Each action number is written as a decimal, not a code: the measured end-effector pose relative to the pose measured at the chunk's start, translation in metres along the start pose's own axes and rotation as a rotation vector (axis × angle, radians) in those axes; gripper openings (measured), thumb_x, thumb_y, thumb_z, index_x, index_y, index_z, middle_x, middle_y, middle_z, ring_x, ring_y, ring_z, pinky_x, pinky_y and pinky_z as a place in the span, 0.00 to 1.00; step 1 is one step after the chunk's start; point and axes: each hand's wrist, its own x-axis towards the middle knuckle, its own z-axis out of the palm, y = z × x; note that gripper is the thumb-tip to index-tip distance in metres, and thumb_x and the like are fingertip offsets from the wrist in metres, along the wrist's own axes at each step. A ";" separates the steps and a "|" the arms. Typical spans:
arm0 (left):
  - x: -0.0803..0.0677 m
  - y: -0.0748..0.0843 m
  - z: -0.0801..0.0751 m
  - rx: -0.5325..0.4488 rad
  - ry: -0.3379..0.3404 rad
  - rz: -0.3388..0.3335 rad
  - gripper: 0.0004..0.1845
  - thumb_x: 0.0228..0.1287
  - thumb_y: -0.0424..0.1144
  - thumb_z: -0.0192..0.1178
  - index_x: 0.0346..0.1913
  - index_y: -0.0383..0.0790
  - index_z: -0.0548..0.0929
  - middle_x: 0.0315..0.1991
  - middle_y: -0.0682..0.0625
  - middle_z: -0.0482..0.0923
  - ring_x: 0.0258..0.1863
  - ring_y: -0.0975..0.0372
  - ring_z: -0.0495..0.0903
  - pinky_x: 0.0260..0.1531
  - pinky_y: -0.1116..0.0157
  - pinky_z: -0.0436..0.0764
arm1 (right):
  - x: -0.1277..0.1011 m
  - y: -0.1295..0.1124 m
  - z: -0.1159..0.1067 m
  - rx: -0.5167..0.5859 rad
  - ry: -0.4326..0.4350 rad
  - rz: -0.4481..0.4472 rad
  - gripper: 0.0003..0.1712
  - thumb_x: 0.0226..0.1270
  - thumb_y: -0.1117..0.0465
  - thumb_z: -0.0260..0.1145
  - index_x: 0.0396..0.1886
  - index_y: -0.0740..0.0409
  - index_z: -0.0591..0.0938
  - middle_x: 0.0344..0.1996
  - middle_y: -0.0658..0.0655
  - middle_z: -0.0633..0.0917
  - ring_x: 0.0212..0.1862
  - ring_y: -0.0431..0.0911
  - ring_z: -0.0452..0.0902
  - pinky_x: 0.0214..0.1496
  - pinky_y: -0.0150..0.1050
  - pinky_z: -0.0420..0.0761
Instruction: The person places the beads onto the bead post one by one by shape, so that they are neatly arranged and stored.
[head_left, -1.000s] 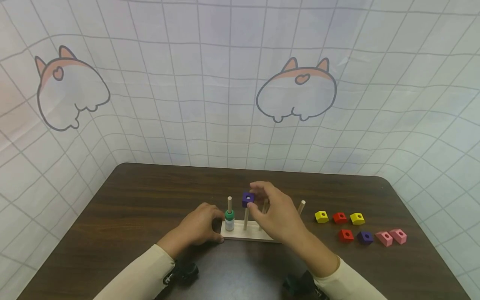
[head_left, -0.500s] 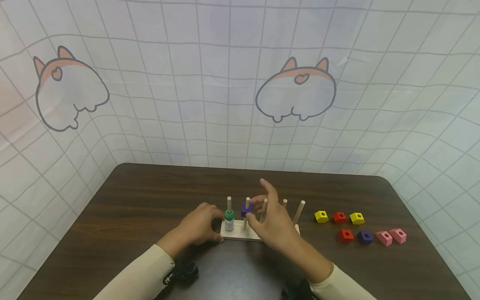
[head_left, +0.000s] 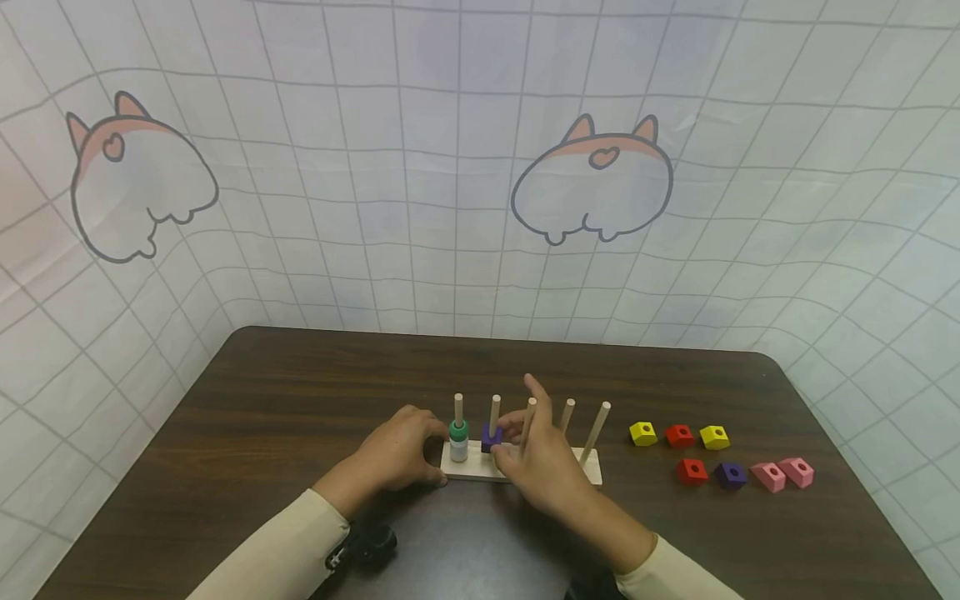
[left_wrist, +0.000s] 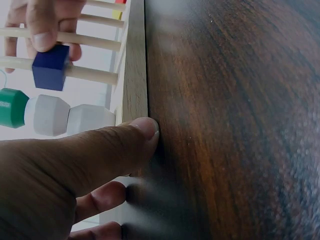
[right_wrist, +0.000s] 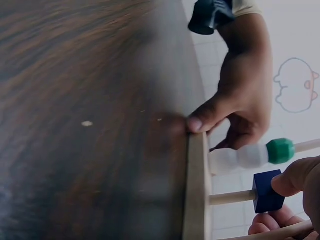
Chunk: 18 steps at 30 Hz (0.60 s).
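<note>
A wooden peg board with several upright pegs stands on the table. My left hand grips its left end, the thumb against the front edge and the fingers behind. White beads topped by a green bead sit on the leftmost peg. On the second peg is a purple block, threaded through its hole and partway down the shaft. My right hand pinches that block between thumb and fingers, its index finger raised. The other pegs rise around the right hand, which partly hides the board.
To the right lie loose blocks with holes: yellow blocks, red blocks, another purple block and pink blocks. A white gridded cloth hangs behind the dark table.
My right hand has brought the purple block from the tip of the second peg down along its shaft. The left hand has stayed at the board's end.
</note>
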 end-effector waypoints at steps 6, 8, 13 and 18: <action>-0.001 0.000 0.000 0.000 -0.006 -0.007 0.27 0.42 0.45 0.85 0.48 0.45 0.89 0.48 0.52 0.83 0.59 0.51 0.75 0.55 0.48 0.79 | -0.002 0.009 0.007 -0.018 0.002 0.000 0.60 0.57 0.70 0.77 0.79 0.62 0.45 0.46 0.52 0.86 0.45 0.45 0.84 0.49 0.42 0.84; -0.001 0.000 0.000 0.000 -0.005 -0.006 0.27 0.42 0.45 0.85 0.48 0.45 0.89 0.49 0.51 0.83 0.59 0.51 0.75 0.56 0.48 0.79 | -0.003 0.012 0.008 -0.023 0.003 -0.002 0.60 0.57 0.69 0.77 0.79 0.62 0.46 0.46 0.52 0.86 0.44 0.45 0.84 0.49 0.42 0.84; -0.001 0.000 0.000 0.004 -0.005 -0.010 0.27 0.42 0.45 0.85 0.48 0.45 0.89 0.50 0.51 0.83 0.59 0.51 0.75 0.56 0.48 0.78 | -0.005 0.015 0.011 -0.020 -0.009 -0.009 0.59 0.57 0.69 0.77 0.79 0.63 0.47 0.46 0.54 0.87 0.44 0.45 0.84 0.48 0.41 0.84; -0.001 0.001 0.000 0.000 -0.009 -0.024 0.27 0.42 0.45 0.85 0.49 0.45 0.89 0.50 0.51 0.83 0.60 0.51 0.75 0.56 0.48 0.79 | -0.005 0.018 0.012 -0.029 -0.014 -0.013 0.59 0.58 0.69 0.77 0.79 0.64 0.47 0.46 0.53 0.87 0.44 0.45 0.84 0.49 0.41 0.84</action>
